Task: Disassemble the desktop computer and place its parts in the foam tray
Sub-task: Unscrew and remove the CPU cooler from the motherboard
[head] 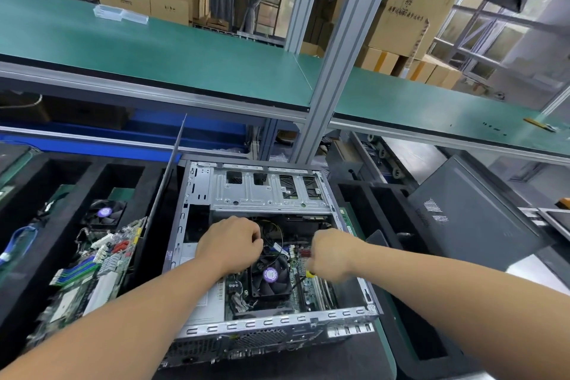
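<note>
An open desktop computer case lies flat in front of me, its motherboard and a black CPU fan with a purple sticker still inside. My left hand is inside the case just above the fan, fingers curled on thin black cables. My right hand is beside the fan over the motherboard, closed around a screwdriver with a yellow and black handle; its tip points down at the board. A black foam tray on the left holds a removed motherboard and another fan.
A second black foam tray sits to the right of the case. A dark grey case panel leans behind it. A thin side panel stands upright between the left tray and the case. An aluminium post rises behind the case.
</note>
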